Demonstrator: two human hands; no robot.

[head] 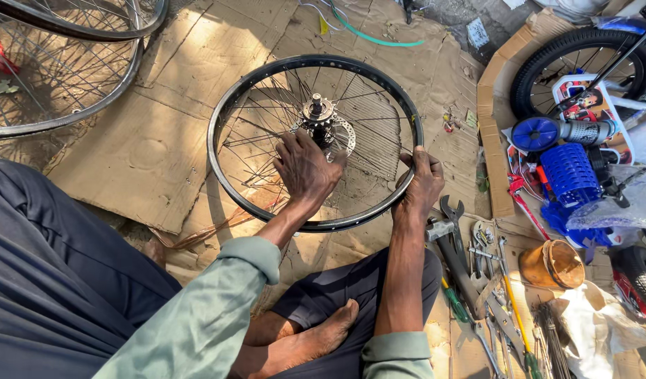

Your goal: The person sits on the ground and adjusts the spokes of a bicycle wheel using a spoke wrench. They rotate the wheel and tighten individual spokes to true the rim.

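Note:
A black bicycle wheel rim (228,98) with thin spokes lies flat on cardboard in front of me. At its centre stands the hub with a small sprocket (317,111). My left hand (305,168) rests over the spokes just below the hub, fingers bent down among them. My right hand (422,184) grips the rim at its right edge. I sit cross-legged, with a bare foot (316,340) showing below the wheel.
Pliers, wrenches and screwdrivers (470,274) lie at my right, beside a small brown pot (551,264) and a white cloth. A blue child's bicycle (582,126) lies at the far right. Two silver rims (63,77) rest at the upper left.

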